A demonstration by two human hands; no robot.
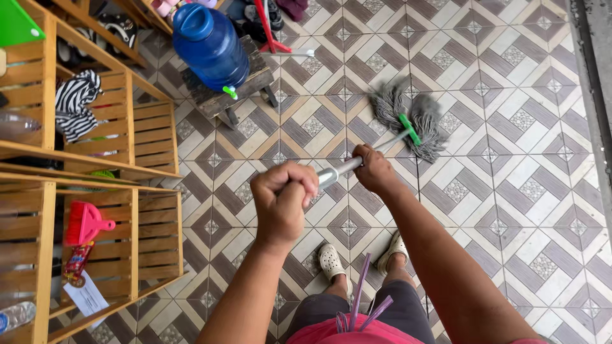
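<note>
Hands of 1 person, seen from above, grip a silver mop handle (336,172). Left hand (282,200) has its fingers curled tight around the near end of the handle. Right hand (373,169), further along, is clamped around the handle too. Grey string mop head (414,118), joined by a green clip (410,129), lies spread on the patterned tile floor (510,191) ahead. Blue water jug (210,44) stands on a small wooden stool (252,83) further back. Wooden crate shelves (137,210) line the left side, 1 holding a pink brush (86,223).
</note>
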